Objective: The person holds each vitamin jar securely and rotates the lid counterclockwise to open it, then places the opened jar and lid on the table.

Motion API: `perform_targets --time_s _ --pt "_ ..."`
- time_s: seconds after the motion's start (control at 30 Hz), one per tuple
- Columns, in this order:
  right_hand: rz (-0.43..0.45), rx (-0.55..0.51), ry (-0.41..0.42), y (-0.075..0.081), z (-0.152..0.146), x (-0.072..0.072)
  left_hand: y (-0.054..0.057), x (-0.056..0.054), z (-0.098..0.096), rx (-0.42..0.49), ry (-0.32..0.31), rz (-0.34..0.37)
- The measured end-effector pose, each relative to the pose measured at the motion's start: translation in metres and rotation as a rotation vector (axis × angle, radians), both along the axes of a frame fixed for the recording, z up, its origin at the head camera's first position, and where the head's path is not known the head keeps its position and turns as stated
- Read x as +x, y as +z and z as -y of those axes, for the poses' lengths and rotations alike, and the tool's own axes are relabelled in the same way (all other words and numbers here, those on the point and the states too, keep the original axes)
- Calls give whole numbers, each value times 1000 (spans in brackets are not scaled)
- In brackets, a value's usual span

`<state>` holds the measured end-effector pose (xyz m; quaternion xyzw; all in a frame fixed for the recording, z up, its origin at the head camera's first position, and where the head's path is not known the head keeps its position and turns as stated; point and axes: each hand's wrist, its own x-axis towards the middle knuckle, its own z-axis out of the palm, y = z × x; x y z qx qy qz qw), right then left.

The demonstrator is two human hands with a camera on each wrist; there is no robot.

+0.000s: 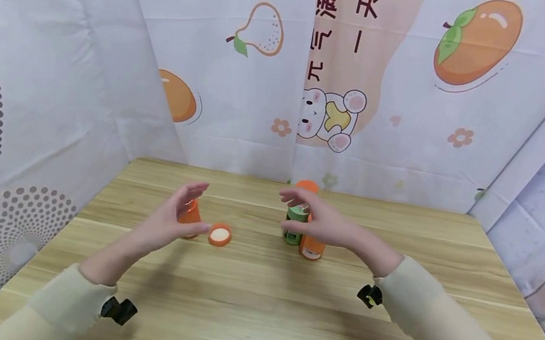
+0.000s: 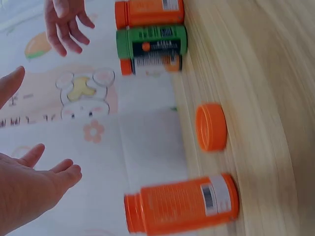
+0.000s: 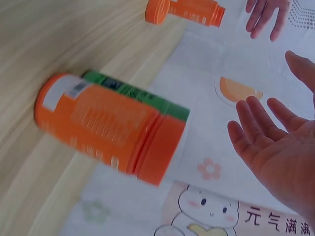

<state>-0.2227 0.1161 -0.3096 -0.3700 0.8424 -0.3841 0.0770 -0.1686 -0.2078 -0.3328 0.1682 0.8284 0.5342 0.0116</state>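
My left hand (image 1: 165, 225) hovers beside an uncapped orange bottle (image 2: 182, 204), thumb and fingers spread apart and nothing between them. The bottle stands upright, partly covered by that hand in the head view. Next to it lies its orange cap (image 1: 220, 235), hollow side up with a pale inside. Over a group of bottles is my right hand (image 1: 324, 220), fingers loosely extended and holding nothing. That group has a green bottle (image 1: 292, 236), a capped orange bottle (image 3: 103, 123) at its front right, and another orange-capped bottle (image 1: 307, 185) behind, mostly hidden.
The bottles stand on a wood-grain table (image 1: 245, 323). A white printed curtain (image 1: 239, 109) hangs along the table's back edge, and more patterned cloth (image 1: 42, 111) borders the left side. Black wrist cameras sit at both cream sleeves (image 1: 415, 292).
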Motion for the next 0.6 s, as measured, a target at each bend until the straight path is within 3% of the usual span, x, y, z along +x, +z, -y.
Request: perform_targets --time_s 0.2,0.6 --pt "-36 6 -41 3 -21 1 -1 1 -17 33 -58 -30" --pt "-111 46 -106 -2 -54 8 -7 -10 -43 65 -77 11"
